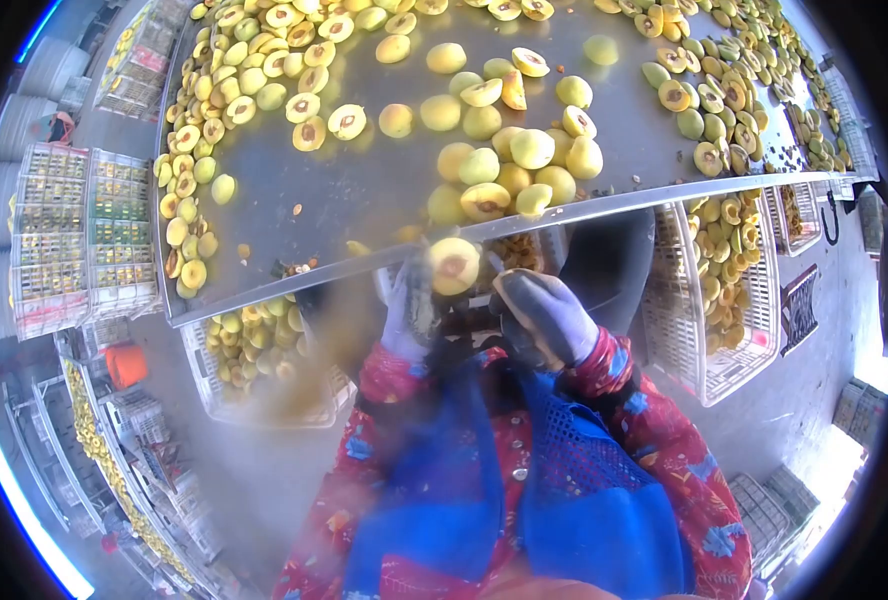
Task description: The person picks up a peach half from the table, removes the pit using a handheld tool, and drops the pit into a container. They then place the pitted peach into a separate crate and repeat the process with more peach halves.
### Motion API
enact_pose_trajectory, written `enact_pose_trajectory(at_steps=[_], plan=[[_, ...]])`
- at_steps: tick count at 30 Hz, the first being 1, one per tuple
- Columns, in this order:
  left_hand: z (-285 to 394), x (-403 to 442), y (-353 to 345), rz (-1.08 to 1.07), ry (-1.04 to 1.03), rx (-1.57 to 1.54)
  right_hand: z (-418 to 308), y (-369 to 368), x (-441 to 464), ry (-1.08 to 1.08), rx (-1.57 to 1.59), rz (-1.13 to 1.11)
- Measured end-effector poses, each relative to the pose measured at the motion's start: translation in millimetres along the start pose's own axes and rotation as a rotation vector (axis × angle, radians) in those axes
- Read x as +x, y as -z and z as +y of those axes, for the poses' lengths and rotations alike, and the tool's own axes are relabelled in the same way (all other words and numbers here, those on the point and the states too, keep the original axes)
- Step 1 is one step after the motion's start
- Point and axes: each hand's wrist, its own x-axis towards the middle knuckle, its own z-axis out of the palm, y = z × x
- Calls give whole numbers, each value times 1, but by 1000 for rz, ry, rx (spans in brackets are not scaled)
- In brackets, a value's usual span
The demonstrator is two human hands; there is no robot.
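My left hand (410, 308), in a pale glove, is closed at the table's front edge. A halved yellow fruit (454, 265) with its cut face up shows at its fingers. My right hand (546, 310), in a lilac and dark glove, is closed just to the right, below the edge; what it holds, if anything, is hidden. Beyond both hands, a pile of yellow-green fruit (532, 149) lies on the metal table (294, 215), some of it cut in half.
A white crate (219, 395) of fruit stands below the table at left, another crate (714, 370) at right. More fruit (234, 90) covers the table's left side. Stacked crates (54, 240) and an orange bucket (125, 366) are at far left.
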Motion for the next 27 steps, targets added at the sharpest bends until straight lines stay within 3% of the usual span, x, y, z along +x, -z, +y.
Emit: enact_pose_trajectory(at_steps=[2,5,8,11,13,14,16,18,20,22,24,27], plan=[[-8,-6,7,-7,-140,287,-1,-11,2,85,-336,161],[20,-12,-3,64,-440,561,25,-8,10,695,-1052,215],[19,-13,-3,68,-506,636,15,-22,4,464,-914,251],[20,-13,-10,24,-422,344,13,-31,3,357,-818,287],[11,-11,-10,119,-501,467,17,-35,1,353,-803,312],[-7,-8,-8,229,-607,739,21,-35,2,359,-793,317],[-11,-7,-9,324,-596,807,23,-36,2,351,-777,329],[-3,-8,-17,283,-369,399,24,-39,3,324,-764,344],[11,-10,-25,310,-279,278,29,-38,5,450,-822,321],[12,-9,-28,340,-146,96,26,-36,6,384,-720,230],[11,-10,-28,373,42,-149,17,-33,4,152,-495,132],[38,-3,-31,289,113,61,21,-31,12,-70,-302,218]])
